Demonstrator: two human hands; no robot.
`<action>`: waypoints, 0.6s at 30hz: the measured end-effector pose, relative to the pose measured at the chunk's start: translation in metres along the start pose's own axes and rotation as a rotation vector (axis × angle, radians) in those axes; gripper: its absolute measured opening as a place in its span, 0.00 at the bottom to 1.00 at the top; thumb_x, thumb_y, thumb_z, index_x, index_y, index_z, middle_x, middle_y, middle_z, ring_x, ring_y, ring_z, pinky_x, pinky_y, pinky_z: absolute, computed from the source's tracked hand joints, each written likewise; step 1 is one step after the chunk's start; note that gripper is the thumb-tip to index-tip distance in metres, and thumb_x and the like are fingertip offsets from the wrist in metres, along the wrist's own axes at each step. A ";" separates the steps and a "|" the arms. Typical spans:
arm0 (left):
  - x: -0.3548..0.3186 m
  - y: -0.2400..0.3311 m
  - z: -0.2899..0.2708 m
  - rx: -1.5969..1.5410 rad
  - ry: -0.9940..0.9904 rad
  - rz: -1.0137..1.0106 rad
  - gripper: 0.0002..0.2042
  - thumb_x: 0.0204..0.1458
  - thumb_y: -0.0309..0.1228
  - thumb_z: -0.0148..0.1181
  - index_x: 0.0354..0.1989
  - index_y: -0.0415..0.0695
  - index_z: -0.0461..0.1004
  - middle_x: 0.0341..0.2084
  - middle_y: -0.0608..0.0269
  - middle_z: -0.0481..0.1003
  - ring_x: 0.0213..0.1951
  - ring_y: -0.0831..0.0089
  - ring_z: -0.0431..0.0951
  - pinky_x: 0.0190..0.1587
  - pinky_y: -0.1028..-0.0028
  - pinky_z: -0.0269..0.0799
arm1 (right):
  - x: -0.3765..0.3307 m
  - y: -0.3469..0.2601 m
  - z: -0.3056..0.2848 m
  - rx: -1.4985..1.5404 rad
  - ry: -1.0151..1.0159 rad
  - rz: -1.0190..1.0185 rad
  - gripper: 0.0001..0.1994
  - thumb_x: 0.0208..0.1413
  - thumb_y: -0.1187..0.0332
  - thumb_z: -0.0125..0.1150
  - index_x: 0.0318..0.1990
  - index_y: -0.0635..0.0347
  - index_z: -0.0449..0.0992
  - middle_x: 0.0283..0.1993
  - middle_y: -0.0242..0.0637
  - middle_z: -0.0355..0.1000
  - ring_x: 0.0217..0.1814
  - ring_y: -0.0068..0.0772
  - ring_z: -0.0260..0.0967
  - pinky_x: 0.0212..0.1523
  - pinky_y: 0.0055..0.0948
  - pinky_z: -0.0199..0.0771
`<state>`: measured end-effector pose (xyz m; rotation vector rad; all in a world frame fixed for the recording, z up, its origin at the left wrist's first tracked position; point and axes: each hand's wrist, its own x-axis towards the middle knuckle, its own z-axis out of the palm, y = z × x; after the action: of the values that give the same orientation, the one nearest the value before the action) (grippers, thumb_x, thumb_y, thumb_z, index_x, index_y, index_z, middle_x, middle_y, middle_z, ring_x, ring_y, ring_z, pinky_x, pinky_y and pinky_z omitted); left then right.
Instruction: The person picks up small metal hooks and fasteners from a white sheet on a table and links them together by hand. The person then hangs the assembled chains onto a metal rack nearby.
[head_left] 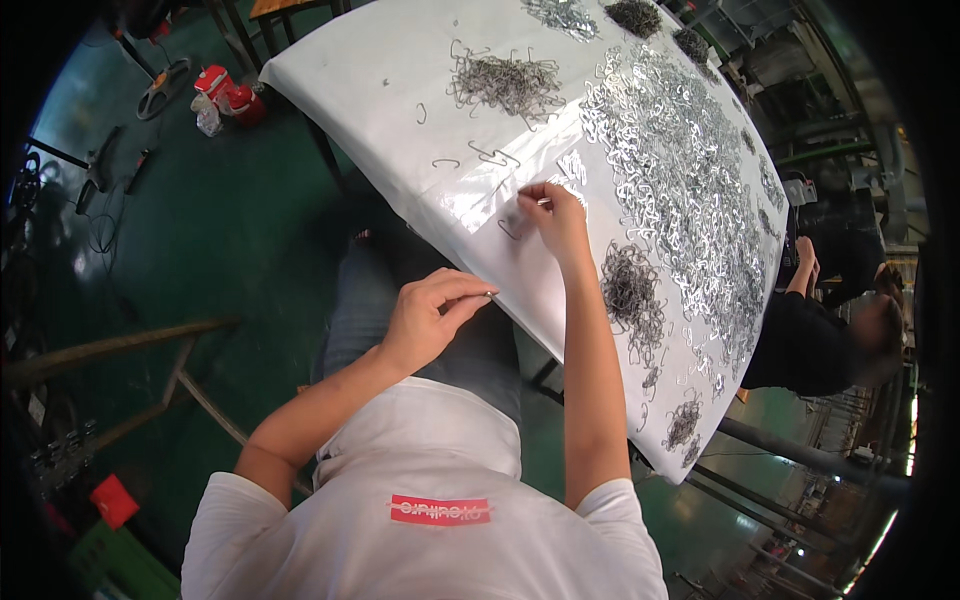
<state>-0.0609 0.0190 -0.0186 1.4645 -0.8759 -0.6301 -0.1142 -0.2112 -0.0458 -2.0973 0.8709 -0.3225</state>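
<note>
My left hand (425,315) is closed in a pinch just off the near edge of the white-covered table (370,75). A small metal piece (491,294) shows at its fingertips; the rest is hidden by the fingers. Over the tabletop, my right hand (552,215) has thumb and forefinger pressed together, and whatever they hold is too small to make out. Beside it lies a loose wire hook (509,229), with several bent wire hooks (495,155) a little farther off. A tangled heap of dark wire hooks (505,85) sits beyond them.
Shiny metal hooks (680,160) spread widely over the table's right half. A darker pile (630,290) lies right of my right forearm. Another person (825,335) is at the right edge. Red containers (240,100) stand on the green floor, and a wooden frame (130,345) is at left.
</note>
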 end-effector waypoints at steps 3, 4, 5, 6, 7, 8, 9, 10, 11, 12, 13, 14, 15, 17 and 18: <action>-0.001 0.003 0.003 0.010 0.010 -0.014 0.09 0.48 0.19 0.60 0.37 0.42 0.79 0.31 0.62 0.77 0.28 0.78 0.74 0.31 0.80 0.69 | 0.057 -0.005 0.009 -0.182 0.067 0.028 0.09 0.48 0.65 0.61 0.35 0.60 0.79 0.38 0.41 0.75 0.41 0.40 0.72 0.41 0.35 0.70; -0.001 0.004 0.004 0.021 0.022 0.020 0.09 0.47 0.19 0.60 0.37 0.42 0.79 0.31 0.61 0.77 0.29 0.78 0.75 0.32 0.80 0.70 | 0.072 -0.007 0.011 -0.310 0.022 -0.016 0.09 0.49 0.65 0.61 0.35 0.60 0.78 0.37 0.41 0.75 0.40 0.40 0.73 0.41 0.35 0.70; -0.001 0.004 0.006 0.033 0.039 0.050 0.09 0.48 0.19 0.59 0.38 0.43 0.79 0.31 0.61 0.77 0.27 0.77 0.74 0.29 0.79 0.70 | 0.085 -0.009 0.014 -0.442 -0.025 -0.038 0.09 0.50 0.65 0.61 0.36 0.60 0.77 0.36 0.41 0.76 0.39 0.40 0.73 0.41 0.35 0.71; -0.002 0.005 0.007 0.026 0.047 0.056 0.10 0.47 0.19 0.59 0.38 0.43 0.79 0.30 0.61 0.77 0.26 0.77 0.73 0.29 0.79 0.70 | 0.095 -0.011 0.017 -0.573 -0.067 -0.063 0.10 0.50 0.65 0.60 0.36 0.60 0.77 0.35 0.41 0.76 0.39 0.40 0.73 0.40 0.35 0.71; -0.002 0.006 0.007 0.034 0.048 0.054 0.10 0.47 0.18 0.60 0.38 0.43 0.79 0.30 0.61 0.77 0.26 0.78 0.73 0.29 0.79 0.69 | 0.100 -0.011 0.019 -0.639 -0.084 -0.111 0.10 0.50 0.64 0.60 0.36 0.60 0.76 0.36 0.42 0.76 0.40 0.42 0.73 0.41 0.36 0.71; -0.001 0.006 0.007 0.039 0.051 0.065 0.10 0.47 0.18 0.60 0.38 0.43 0.79 0.30 0.61 0.77 0.26 0.77 0.73 0.29 0.79 0.69 | 0.103 -0.011 0.019 -0.706 -0.097 -0.161 0.10 0.50 0.64 0.60 0.37 0.60 0.76 0.36 0.42 0.76 0.41 0.44 0.72 0.41 0.38 0.70; -0.001 0.006 0.007 0.045 0.051 0.073 0.10 0.47 0.18 0.60 0.38 0.43 0.79 0.30 0.61 0.77 0.26 0.77 0.73 0.28 0.79 0.69 | 0.102 -0.010 0.017 -0.776 -0.113 -0.208 0.11 0.50 0.63 0.60 0.37 0.60 0.75 0.37 0.43 0.76 0.42 0.46 0.72 0.42 0.39 0.70; -0.001 0.005 0.008 0.056 0.051 0.076 0.10 0.46 0.18 0.60 0.38 0.43 0.79 0.30 0.61 0.77 0.26 0.77 0.73 0.28 0.79 0.69 | 0.098 -0.009 0.014 -0.690 -0.079 -0.168 0.10 0.50 0.64 0.60 0.37 0.61 0.75 0.36 0.42 0.76 0.40 0.43 0.73 0.41 0.37 0.71; -0.001 0.005 0.009 0.053 0.057 0.090 0.10 0.46 0.18 0.60 0.38 0.43 0.79 0.30 0.61 0.77 0.26 0.77 0.73 0.28 0.79 0.69 | 0.090 -0.008 0.009 -0.606 -0.047 -0.128 0.10 0.51 0.65 0.60 0.36 0.62 0.75 0.35 0.42 0.76 0.39 0.41 0.73 0.40 0.36 0.71; -0.001 0.004 0.009 0.056 0.065 0.102 0.10 0.46 0.18 0.60 0.38 0.43 0.79 0.29 0.61 0.77 0.25 0.77 0.73 0.28 0.79 0.69 | 0.080 -0.008 0.004 -0.524 -0.017 -0.087 0.10 0.51 0.66 0.60 0.36 0.62 0.74 0.33 0.41 0.76 0.38 0.39 0.74 0.39 0.34 0.72; -0.002 0.003 0.010 0.065 0.070 0.109 0.11 0.46 0.18 0.60 0.38 0.43 0.79 0.29 0.61 0.77 0.25 0.76 0.73 0.28 0.79 0.69 | 0.065 -0.008 0.000 -0.324 -0.048 -0.031 0.09 0.51 0.67 0.60 0.35 0.63 0.74 0.32 0.40 0.75 0.37 0.35 0.74 0.37 0.31 0.72; -0.003 0.003 0.010 0.046 0.063 0.090 0.10 0.46 0.18 0.60 0.37 0.43 0.79 0.29 0.61 0.77 0.26 0.76 0.73 0.28 0.79 0.69 | 0.045 -0.009 -0.005 -0.122 -0.077 0.030 0.08 0.51 0.68 0.60 0.35 0.64 0.74 0.31 0.39 0.75 0.36 0.32 0.74 0.35 0.29 0.71; -0.004 0.003 0.010 0.034 0.055 0.070 0.10 0.46 0.17 0.60 0.37 0.42 0.79 0.29 0.61 0.77 0.27 0.76 0.73 0.29 0.79 0.69 | 0.026 -0.012 -0.010 0.069 -0.098 0.118 0.08 0.52 0.69 0.60 0.34 0.64 0.73 0.30 0.38 0.74 0.35 0.29 0.74 0.34 0.26 0.71; -0.005 0.004 0.010 0.031 0.050 0.074 0.10 0.45 0.17 0.60 0.36 0.42 0.78 0.29 0.61 0.77 0.27 0.76 0.73 0.28 0.79 0.69 | -0.017 -0.021 -0.014 0.403 -0.059 0.153 0.06 0.52 0.71 0.60 0.32 0.65 0.72 0.28 0.34 0.72 0.32 0.21 0.71 0.28 0.17 0.67; -0.005 0.004 0.010 0.041 0.054 0.100 0.10 0.45 0.17 0.60 0.37 0.42 0.78 0.29 0.61 0.77 0.25 0.76 0.73 0.27 0.79 0.69 | -0.036 -0.027 -0.015 0.517 -0.022 0.208 0.06 0.52 0.72 0.60 0.33 0.65 0.73 0.29 0.34 0.72 0.31 0.22 0.71 0.26 0.17 0.66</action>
<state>-0.0720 0.0172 -0.0158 1.4581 -0.9181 -0.4991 -0.1354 -0.1846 -0.0129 -1.5195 0.8748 -0.3676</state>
